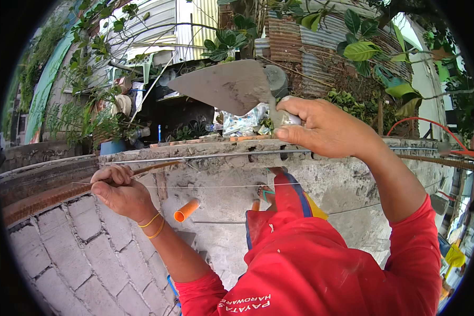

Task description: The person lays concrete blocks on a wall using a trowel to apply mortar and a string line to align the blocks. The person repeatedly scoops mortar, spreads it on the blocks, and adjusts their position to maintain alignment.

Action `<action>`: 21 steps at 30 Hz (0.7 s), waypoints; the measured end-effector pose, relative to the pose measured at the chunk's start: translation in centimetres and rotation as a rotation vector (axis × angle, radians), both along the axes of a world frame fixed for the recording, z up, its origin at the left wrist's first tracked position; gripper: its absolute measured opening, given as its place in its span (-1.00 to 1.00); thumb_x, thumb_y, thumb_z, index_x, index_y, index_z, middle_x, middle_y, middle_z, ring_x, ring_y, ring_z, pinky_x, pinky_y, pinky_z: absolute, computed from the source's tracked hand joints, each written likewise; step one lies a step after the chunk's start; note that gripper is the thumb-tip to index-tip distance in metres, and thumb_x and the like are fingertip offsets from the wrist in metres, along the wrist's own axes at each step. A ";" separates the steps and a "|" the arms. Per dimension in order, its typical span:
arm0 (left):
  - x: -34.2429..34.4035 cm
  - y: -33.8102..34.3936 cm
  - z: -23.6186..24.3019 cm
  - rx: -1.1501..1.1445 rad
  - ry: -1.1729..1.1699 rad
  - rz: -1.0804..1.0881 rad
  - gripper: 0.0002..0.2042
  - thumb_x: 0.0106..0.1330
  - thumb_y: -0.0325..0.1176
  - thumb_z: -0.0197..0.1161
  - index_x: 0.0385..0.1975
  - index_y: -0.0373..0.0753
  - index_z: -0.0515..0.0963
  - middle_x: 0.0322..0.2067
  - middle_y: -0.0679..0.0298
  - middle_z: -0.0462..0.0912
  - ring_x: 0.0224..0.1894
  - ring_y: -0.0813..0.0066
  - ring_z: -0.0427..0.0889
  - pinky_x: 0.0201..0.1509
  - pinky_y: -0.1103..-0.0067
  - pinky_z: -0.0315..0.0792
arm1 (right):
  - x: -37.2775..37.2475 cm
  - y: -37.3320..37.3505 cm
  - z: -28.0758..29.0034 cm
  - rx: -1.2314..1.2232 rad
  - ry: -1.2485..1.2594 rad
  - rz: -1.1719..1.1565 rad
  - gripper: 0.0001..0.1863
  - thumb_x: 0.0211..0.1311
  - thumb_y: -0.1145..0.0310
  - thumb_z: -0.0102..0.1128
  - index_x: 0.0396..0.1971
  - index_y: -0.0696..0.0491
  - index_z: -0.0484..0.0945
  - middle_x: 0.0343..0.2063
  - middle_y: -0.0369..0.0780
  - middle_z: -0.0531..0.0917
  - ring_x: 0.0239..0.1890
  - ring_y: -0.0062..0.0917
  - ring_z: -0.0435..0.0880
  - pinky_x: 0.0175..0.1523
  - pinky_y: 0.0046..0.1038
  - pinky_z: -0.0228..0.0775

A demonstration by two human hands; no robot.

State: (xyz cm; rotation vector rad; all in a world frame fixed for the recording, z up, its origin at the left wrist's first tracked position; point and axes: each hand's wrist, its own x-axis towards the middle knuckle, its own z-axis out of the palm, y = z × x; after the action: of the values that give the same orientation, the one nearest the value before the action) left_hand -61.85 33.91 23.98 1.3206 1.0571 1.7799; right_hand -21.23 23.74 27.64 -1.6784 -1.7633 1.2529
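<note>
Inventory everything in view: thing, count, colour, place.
trowel: 1, grey, upper centre
string: 1, white, centre
concrete ledge: 1, grey, across centre
metal rod: 1, silver, along ledge
bar: at least 1, brown, left
pipes: 2, orange, centre
block wall: 1, grey, lower left
container: 1, blue, left of centre
cable: at least 1, red, right
corrugated sheets: several, pale, rusty, top
foliage: uncountable, green, top
shirt: 1, red, lower right
left hand: 1, bare, at string
right hand: 1, bare, on trowel
</note>
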 end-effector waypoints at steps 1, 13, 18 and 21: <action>-0.1 0.3 -0.1 0.025 0.001 -0.014 -0.47 0.55 0.27 0.02 -0.33 -0.16 0.40 -0.55 0.41 0.21 -0.53 0.58 0.16 -0.42 0.60 0.14 | -0.4 4.2 -2.8 0.065 0.050 0.101 -0.49 0.43 -0.07 0.20 -0.01 0.12 0.60 -0.26 0.05 0.71 -0.21 0.02 0.69 -0.09 -0.12 0.52; 0.2 0.7 -0.7 0.037 0.041 0.185 -0.56 0.56 0.12 0.12 -0.39 -0.14 0.41 -0.59 0.45 0.14 -0.57 0.60 0.12 -0.43 0.58 0.08 | 1.4 14.1 -47.7 -0.461 -0.516 0.305 -0.52 0.44 -0.01 0.16 0.06 0.10 0.62 -0.07 0.05 0.75 0.03 0.00 0.72 0.12 0.02 0.54; -0.9 0.7 -0.1 0.002 0.095 0.152 -0.52 0.55 0.19 0.01 -0.30 -0.12 0.58 -0.62 0.44 0.27 -0.62 0.51 0.19 -0.48 0.46 0.28 | -2.7 16.0 -59.1 -0.449 -0.481 0.378 -0.54 0.44 0.01 0.17 0.11 0.04 0.62 0.03 -0.02 0.74 0.13 -0.07 0.69 0.16 0.00 0.54; -0.8 0.4 0.2 -0.023 0.059 0.118 -0.53 0.56 0.17 -0.01 -0.31 -0.13 0.54 -0.61 0.45 0.27 -0.61 0.52 0.17 -0.46 0.48 0.24 | -8.4 18.2 -63.3 -0.477 -0.477 0.400 -0.56 0.44 -0.01 0.16 0.08 0.00 0.67 0.06 -0.05 0.73 0.14 -0.10 0.69 0.17 -0.02 0.55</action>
State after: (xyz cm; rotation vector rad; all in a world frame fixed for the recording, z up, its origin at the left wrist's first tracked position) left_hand -62.66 34.32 24.22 1.3283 1.2074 1.8183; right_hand -29.67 41.96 -35.70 -2.0890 -2.3033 1.6504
